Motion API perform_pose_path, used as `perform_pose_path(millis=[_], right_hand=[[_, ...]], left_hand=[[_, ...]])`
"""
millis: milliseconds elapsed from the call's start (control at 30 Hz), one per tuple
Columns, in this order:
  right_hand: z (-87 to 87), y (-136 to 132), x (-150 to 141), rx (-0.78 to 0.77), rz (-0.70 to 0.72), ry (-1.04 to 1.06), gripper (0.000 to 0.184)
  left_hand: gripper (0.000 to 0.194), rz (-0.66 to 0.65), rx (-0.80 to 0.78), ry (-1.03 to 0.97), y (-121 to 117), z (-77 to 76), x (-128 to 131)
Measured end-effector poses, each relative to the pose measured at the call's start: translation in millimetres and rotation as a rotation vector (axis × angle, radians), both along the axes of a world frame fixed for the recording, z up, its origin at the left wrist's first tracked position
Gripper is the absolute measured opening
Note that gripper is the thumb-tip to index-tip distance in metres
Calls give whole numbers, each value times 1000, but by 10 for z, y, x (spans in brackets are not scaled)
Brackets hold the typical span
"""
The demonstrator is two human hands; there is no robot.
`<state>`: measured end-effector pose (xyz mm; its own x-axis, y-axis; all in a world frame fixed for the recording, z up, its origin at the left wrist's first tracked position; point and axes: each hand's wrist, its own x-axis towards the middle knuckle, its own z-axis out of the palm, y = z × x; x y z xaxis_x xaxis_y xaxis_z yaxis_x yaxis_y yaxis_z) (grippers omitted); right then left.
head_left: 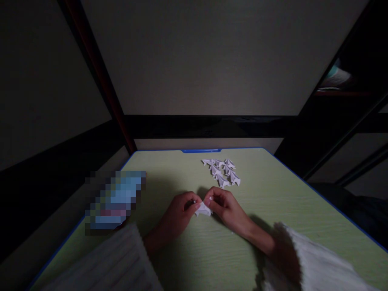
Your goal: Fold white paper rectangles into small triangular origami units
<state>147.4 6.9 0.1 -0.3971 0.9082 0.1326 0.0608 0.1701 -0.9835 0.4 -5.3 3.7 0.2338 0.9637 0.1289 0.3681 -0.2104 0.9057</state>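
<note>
Between my two hands is a small piece of folded white paper (203, 209), held just above or against the tabletop; I cannot tell which. My left hand (181, 208) pinches its left side between thumb and fingers. On the right side, my right hand (223, 203) grips it the same way, and the fingertips of both hands nearly meet at its upper edge. Parts of the paper are hidden behind the fingers. Beyond my hands lies a cluster of several small folded paper figures (222, 180), white and pointed, close together on the table.
The light green table (281, 210) has a blue rim and a blue handle-like strip (201, 150) at its far edge. A blurred-out, bluish flat object (119, 200) rests at the left. Pale panels (209, 60) stand behind the table, and a dark shelf with items is at right.
</note>
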Motion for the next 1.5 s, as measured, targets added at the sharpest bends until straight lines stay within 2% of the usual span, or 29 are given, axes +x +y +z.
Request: perform_pose_path(millis=[267, 500, 633, 767, 933, 1100, 1500], right_hand=[[6, -7, 13, 7, -20, -19, 12], [-9, 11, 14, 1, -40, 28, 16], [-3, 6, 10, -3, -48, 72, 18], [8, 5, 9, -2, -57, 99, 17], [-1, 8, -10, -52, -30, 61, 18], [-19, 6, -16, -30, -20, -10, 16], [-32, 29, -4, -58, -56, 40, 15]], left_hand=[[12, 7, -39, -38, -19, 19, -1], [15, 2, -77, -113, 18, -51, -24], [26, 23, -87, -155, 37, -66, -19], [12, 1, -127, -122, 48, -42, -16], [18, 32, -135, -71, 44, -11, -26], [19, 23, -103, -34, 28, -5, -26], [17, -20, -34, 43, 42, -13, -16]])
